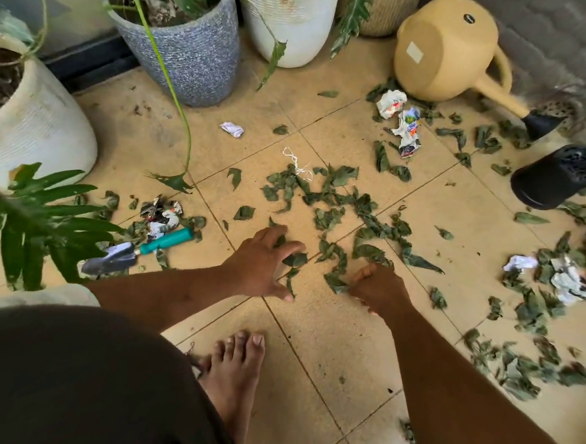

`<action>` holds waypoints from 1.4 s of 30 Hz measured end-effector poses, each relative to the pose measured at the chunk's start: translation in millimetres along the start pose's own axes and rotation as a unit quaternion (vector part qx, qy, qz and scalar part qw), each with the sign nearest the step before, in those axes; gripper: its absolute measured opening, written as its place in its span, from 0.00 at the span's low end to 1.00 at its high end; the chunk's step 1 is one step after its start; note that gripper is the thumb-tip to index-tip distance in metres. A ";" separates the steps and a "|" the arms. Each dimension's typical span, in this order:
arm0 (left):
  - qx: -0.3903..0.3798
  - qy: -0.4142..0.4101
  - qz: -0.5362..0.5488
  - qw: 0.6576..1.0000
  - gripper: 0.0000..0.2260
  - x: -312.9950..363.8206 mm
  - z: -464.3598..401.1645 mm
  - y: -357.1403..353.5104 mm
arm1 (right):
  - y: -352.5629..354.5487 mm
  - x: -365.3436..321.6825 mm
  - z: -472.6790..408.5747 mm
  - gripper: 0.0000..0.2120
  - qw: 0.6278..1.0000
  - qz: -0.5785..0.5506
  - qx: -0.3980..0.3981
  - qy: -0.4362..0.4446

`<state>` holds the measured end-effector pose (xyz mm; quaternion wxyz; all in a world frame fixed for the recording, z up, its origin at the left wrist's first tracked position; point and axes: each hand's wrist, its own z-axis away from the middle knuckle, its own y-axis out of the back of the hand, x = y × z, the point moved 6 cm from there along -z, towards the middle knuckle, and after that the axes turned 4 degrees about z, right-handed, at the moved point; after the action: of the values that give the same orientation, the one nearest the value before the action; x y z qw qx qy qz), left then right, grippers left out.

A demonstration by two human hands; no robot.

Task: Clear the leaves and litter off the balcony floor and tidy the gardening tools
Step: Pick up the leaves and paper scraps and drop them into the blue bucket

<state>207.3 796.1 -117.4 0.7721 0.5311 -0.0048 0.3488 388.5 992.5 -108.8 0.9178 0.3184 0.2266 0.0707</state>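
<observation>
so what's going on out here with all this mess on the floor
A person is crouched over the tiled balcony floor, raking scattered green leaves together with both hands. The left hand is spread over a few leaves; the right hand is bunching some against the tile. Most of the mess remains: crumpled paper litter, a bit of white string, a trowel lying by the plants, and a watering can and black pot tipped on their sides.

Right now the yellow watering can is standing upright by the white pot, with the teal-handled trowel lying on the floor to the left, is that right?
Not quite. The head view shows the yellow watering can tipped on its side, its base facing the camera, not upright. The rest holds: it is by the white pot, and the teal-handled trowel lies on the floor to the left.
</observation>
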 end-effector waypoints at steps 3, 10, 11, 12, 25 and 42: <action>0.031 -0.043 -0.053 0.997 0.42 9.0 -3.2 -9.1 | -14.5 3.7 2.8 0.20 0.999 -0.046 0.003 -0.008; 0.068 -0.130 0.016 0.989 0.09 20.3 -4.8 -12.1 | -28.7 -5.6 -1.9 0.16 0.998 0.012 0.062 0.029; 0.065 -0.131 0.018 0.989 0.07 20.9 -5.7 -13.1 | -29.2 -7.8 -0.6 0.14 0.997 0.022 0.071 0.032; 0.061 -0.129 0.020 0.990 0.06 21.9 -6.5 -13.4 | -30.8 -9.0 -0.6 0.11 0.996 0.032 0.076 0.035; 0.019 0.180 0.391 0.903 0.09 -18.4 -2.2 6.1 | -18.4 -16.9 -7.3 0.09 0.894 -0.440 -0.021 -0.081; 0.075 0.245 0.710 0.656 0.10 1.5 30.1 18.2 | -68.1 -104.1 21.3 0.10 0.842 -0.467 -0.270 -0.027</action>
<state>209.4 775.6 -88.9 0.2201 0.3176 -0.1643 0.9076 304.9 898.5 -97.4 0.8975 -0.0842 0.2954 -0.3164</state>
